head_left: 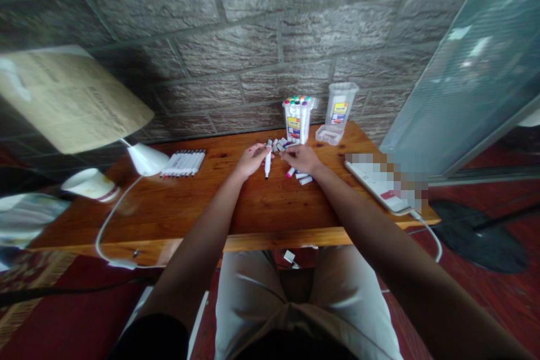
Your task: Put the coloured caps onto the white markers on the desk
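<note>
Step looks like handling loose markers [306,180]; left hand [254,160] pinches a white marker [268,165] at mid-table [261,205]; right hand [302,157] among the loose ones, grip can't tell; next move likely calls for precise fingertips, filled case [294,125] just beyond.
</note>
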Available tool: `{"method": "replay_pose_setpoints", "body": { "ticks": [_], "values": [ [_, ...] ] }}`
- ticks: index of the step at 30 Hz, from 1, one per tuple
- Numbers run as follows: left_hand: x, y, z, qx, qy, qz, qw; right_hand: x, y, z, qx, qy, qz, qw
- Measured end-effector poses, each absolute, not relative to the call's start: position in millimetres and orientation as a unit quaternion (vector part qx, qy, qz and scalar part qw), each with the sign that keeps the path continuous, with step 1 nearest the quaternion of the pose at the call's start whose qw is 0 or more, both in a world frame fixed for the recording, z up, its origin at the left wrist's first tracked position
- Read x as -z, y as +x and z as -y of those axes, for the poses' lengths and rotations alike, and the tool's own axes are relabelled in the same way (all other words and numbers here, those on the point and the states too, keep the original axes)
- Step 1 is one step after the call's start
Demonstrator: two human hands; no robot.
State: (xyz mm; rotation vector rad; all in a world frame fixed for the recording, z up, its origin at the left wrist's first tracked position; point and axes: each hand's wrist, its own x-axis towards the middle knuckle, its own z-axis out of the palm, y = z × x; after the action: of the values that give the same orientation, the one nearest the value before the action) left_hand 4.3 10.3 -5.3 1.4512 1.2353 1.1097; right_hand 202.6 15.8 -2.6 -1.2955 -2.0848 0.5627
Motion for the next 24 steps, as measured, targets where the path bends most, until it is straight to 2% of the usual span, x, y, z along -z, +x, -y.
{"method": "replay_pose_setpoints", "body": {
  "ticks": [9,13,16,20,24],
  "values": [
    [4,5,-10,-0.459,0.574,-0.499,0.459,2,203,-15,-0.214,-0.481,0.789,0.317],
    [0,4,-9,-0.498,0.525,-0.457,0.517,-1,201,-13,-0.225,-0.440,0.768,0.408],
    [-7,5,-6,-0.537,0.484,-0.381,0.576,-4,198,-10,-0.292,-0.364,0.750,0.468],
    [-13,8,0,-0.544,0.486,-0.300,0.615,-5,193,-1,-0.394,-0.284,0.775,0.405],
    [-12,7,3,-0.529,0.501,-0.267,0.632,-5,190,5,-0.409,-0.258,0.787,0.383]
  ]
}}
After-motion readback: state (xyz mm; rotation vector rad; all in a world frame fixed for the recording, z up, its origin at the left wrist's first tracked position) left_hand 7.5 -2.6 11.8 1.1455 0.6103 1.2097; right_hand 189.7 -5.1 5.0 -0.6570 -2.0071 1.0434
